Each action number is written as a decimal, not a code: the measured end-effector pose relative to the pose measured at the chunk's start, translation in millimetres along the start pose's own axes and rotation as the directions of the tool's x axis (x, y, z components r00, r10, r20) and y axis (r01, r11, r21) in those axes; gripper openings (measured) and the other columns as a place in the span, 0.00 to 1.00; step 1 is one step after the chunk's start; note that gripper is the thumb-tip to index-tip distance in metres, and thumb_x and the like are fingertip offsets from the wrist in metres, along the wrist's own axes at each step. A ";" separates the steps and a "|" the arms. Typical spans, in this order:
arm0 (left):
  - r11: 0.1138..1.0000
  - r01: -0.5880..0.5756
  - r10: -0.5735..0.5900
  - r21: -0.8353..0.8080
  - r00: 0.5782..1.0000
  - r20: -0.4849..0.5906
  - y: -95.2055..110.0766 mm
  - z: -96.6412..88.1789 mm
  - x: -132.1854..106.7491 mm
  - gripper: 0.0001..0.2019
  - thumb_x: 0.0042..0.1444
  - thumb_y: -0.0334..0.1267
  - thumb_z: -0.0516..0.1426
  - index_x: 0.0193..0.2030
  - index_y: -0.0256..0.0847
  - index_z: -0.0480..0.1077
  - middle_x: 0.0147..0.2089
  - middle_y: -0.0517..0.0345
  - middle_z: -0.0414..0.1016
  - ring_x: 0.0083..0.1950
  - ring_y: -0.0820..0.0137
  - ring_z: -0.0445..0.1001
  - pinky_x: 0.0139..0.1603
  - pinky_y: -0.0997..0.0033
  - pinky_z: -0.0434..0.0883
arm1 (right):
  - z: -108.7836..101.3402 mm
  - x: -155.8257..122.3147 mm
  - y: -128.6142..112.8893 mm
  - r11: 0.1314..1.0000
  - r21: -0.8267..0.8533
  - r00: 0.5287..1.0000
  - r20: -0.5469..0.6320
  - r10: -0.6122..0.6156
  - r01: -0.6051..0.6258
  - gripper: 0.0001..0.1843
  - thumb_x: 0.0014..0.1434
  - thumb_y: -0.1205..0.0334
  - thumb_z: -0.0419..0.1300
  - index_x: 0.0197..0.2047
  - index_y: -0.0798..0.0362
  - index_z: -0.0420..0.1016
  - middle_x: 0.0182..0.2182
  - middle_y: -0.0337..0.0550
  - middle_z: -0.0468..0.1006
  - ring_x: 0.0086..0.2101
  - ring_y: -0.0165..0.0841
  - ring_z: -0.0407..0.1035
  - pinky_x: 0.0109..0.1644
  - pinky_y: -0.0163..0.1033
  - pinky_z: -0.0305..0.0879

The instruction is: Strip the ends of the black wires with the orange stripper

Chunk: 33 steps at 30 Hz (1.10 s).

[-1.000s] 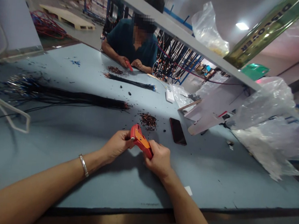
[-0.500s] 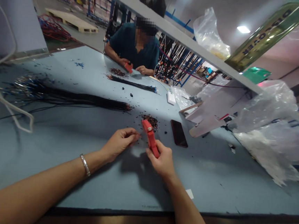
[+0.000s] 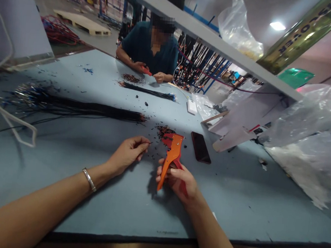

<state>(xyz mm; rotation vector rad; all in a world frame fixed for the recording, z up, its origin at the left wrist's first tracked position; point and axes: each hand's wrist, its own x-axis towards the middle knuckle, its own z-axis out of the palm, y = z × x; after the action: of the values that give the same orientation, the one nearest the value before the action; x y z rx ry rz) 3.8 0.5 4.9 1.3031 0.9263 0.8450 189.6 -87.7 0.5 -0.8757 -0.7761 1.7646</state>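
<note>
My right hand point(image 3: 182, 179) is wrapped around an orange and red wire stripper point(image 3: 175, 147), its handles spread and its jaws turned to the left. In a pinch between thumb and fingers, my left hand point(image 3: 130, 150) holds a thin wire point(image 3: 151, 142); only a short dark tip shows past the fingertips. A small gap separates that tip from the stripper's jaws. Just behind the tool lies a pile of dark and copper-coloured scraps point(image 3: 162, 130). To the left, a long bundle of black wires point(image 3: 94, 108) lies on the table, with copper-coloured ends pointing right.
Right of the stripper lies a dark phone point(image 3: 201, 147). A pale cable point(image 3: 19, 140) loops at the left. Across the table point(image 3: 103, 207), a co-worker point(image 3: 151, 47) handles a red tool beside a smaller wire bundle point(image 3: 148, 91). Clear plastic bags point(image 3: 303, 143) crowd the right side.
My right hand has turned the stripper so its orange side shows and its handles are spread. My left hand has shifted slightly left and up. The co-worker's red tool has turned.
</note>
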 end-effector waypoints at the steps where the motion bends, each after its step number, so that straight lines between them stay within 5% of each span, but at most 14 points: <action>1: 1.000 0.001 -0.001 -0.010 1.000 -0.002 0.5 0.1 -0.3 0.12 0.53 0.45 0.57 0.36 0.38 0.69 0.24 0.66 0.64 0.19 0.78 0.55 0.21 0.76 0.52 | 0.5 -1.0 -0.3 0.999 -0.026 1.000 -0.008 -0.019 0.019 0.19 0.50 0.60 0.62 0.45 0.57 0.73 0.34 0.46 0.78 0.31 0.37 0.75 0.37 0.41 0.69; 5: 0.996 -0.074 0.076 0.042 0.996 -0.052 2.1 -0.5 -1.1 0.11 0.52 0.44 0.57 0.35 0.38 0.71 0.26 0.64 0.66 0.26 0.75 0.61 0.28 0.76 0.59 | 2.5 -6.7 -2.5 0.988 -0.137 0.997 -0.016 -0.073 0.070 0.19 0.50 0.62 0.63 0.46 0.58 0.72 0.34 0.47 0.78 0.32 0.37 0.75 0.36 0.41 0.69; 9: 0.985 -0.138 0.145 0.102 0.987 -0.071 4.3 -2.1 -1.8 0.10 0.55 0.42 0.55 0.33 0.37 0.70 0.29 0.63 0.67 0.32 0.74 0.62 0.35 0.75 0.60 | 1.1 -9.8 -3.0 0.991 -0.133 0.997 0.083 -0.001 0.012 0.20 0.52 0.59 0.62 0.47 0.60 0.71 0.34 0.50 0.78 0.31 0.38 0.75 0.33 0.41 0.70; 33: 0.923 -0.288 0.281 0.256 0.958 0.066 8.9 -3.9 -5.7 0.11 0.58 0.43 0.52 0.33 0.37 0.68 0.28 0.62 0.67 0.31 0.73 0.63 0.34 0.74 0.61 | 2.5 -8.2 -1.5 0.984 -0.174 0.988 0.141 0.054 -0.029 0.19 0.50 0.57 0.65 0.43 0.61 0.72 0.31 0.47 0.76 0.29 0.35 0.73 0.34 0.40 0.69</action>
<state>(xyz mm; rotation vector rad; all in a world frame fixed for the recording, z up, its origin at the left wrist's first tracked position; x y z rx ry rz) -2.1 -2.3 14.1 1.7077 0.8588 0.9456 190.3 -95.3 4.8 -0.8885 -1.0239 1.8342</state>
